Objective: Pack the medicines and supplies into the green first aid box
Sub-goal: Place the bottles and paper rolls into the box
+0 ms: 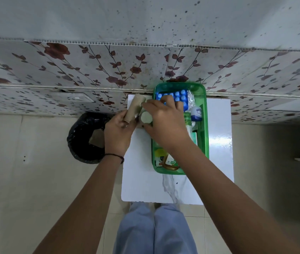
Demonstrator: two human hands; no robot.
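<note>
The green first aid box [205, 125] lies open on a small white table [218, 136]. Inside it I see a blue blister pack [179, 96], a small blue-and-white jar [196, 113], and a yellow-capped item [159, 154] near the front end. My left hand [117, 132] grips a beige bandage roll [133, 107] just left of the box. My right hand [163, 118] curls around a small round pale-lidded container [146, 117] at the box's left rim, partly covering the blister pack.
A black bag-lined bin [83, 140] stands on the tiled floor left of the table. A floral-patterned wall panel [90, 70] runs right behind the table. My legs in light blue trousers [154, 231] are at the table's front edge.
</note>
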